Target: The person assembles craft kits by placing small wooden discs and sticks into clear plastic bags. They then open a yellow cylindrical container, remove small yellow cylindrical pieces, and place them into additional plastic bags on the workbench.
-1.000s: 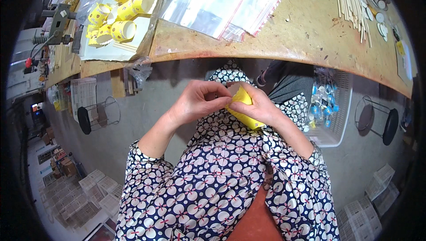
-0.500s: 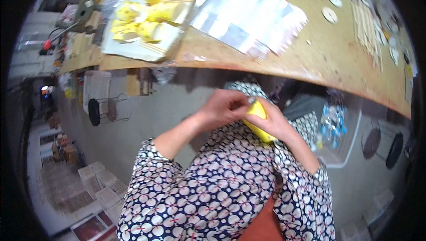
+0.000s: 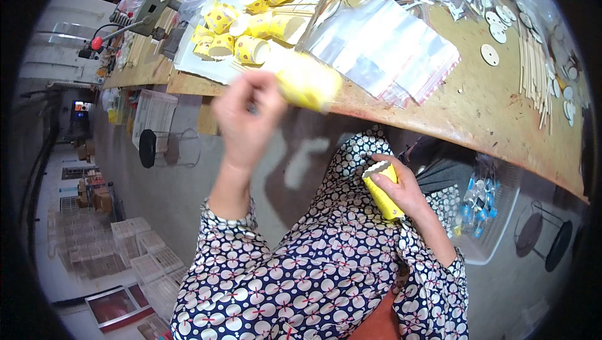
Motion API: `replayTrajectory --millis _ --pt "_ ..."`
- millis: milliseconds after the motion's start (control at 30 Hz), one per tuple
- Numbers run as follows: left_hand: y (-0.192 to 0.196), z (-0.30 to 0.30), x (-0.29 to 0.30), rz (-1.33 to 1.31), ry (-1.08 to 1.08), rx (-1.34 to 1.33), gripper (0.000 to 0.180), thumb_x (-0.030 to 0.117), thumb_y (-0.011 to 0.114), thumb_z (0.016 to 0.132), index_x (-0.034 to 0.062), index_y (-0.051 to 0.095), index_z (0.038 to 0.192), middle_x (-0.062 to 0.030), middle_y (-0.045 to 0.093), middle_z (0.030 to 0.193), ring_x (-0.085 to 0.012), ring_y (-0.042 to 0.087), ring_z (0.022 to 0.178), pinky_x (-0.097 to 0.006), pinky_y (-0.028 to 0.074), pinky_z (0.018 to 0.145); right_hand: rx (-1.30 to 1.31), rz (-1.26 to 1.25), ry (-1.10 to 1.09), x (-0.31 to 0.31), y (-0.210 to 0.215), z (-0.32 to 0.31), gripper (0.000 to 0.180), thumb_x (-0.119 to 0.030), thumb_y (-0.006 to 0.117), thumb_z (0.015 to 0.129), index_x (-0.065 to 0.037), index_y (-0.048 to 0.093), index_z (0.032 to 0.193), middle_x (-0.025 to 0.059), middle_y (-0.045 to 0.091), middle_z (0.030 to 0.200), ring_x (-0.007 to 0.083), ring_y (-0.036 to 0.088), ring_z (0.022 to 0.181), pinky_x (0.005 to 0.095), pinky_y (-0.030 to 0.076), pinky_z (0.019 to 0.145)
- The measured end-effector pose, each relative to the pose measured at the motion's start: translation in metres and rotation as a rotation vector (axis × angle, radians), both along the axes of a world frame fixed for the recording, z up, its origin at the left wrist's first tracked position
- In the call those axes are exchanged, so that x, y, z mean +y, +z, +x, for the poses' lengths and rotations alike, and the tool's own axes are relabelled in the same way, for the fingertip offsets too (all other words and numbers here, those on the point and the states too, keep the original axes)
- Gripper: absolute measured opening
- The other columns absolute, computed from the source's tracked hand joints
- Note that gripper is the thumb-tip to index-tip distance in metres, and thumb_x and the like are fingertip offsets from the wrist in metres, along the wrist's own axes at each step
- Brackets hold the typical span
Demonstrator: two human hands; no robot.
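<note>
Two hands show: the left hand (image 3: 246, 114) with one blurred yellow cup (image 3: 308, 82), the right hand (image 3: 401, 191) with one stack of yellow cups (image 3: 382, 191). About eight more cups (image 3: 251, 26) lie on the tabletop (image 3: 476, 108), beside one pile of clear bags (image 3: 382, 48).

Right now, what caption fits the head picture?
Left hand lifts a yellow paper cup toward the workbench; right hand holds stacked cups.

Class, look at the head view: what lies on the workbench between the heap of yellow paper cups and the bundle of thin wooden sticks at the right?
In the head view, a stack of clear plastic bags lies between the yellow paper cups and the wooden sticks, with a wooden disc beside it.
</note>
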State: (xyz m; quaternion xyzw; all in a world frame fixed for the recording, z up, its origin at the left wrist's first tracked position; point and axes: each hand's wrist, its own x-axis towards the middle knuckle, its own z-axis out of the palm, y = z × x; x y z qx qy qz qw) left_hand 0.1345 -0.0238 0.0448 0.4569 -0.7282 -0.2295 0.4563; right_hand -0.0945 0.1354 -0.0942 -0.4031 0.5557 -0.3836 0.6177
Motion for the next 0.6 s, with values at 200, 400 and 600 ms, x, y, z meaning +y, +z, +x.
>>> replayTrajectory --millis 200,400,600 --pt "0.017 0.029 -0.086 -0.2 0.186 0.068 0.018 0.015 0.064 0.096 0.0022 0.067 0.109 -0.0023 0.068 0.094 -0.0024 0.053 0.07 -0.019 0.043 0.06 0.076 -0.085 0.06 0.0 -0.001 -0.002 0.057 -0.038 0.073 0.086 -0.003 0.057 0.127 0.0143 0.067 0.1 0.0193 0.063 0.088 0.0304 0.051 0.079" --pt "-0.032 -0.042 0.04 0.712 -0.558 -0.253 0.02 0.003 0.069 0.087 0.0036 0.071 0.107 0.0005 0.071 0.093 -0.0004 0.056 0.069 -0.016 0.042 0.056 0.022 -0.073 0.08 -0.001 0.004 -0.004 0.06 -0.042 0.072 0.084 0.001 0.057 0.123 0.0172 0.068 0.107 0.0231 0.066 0.096 0.033 0.052 0.086" --pt "-0.084 -0.047 0.058 1.295 -0.77 0.054 0.016 0.014 0.07 0.091 0.0019 0.07 0.102 0.0032 0.066 0.082 -0.0015 0.054 0.068 -0.017 0.041 0.057 0.11 -0.103 0.149 -0.001 0.004 -0.006 0.068 -0.042 0.075 0.08 0.004 0.055 0.126 0.023 0.067 0.11 0.0307 0.067 0.102 0.0369 0.052 0.089"
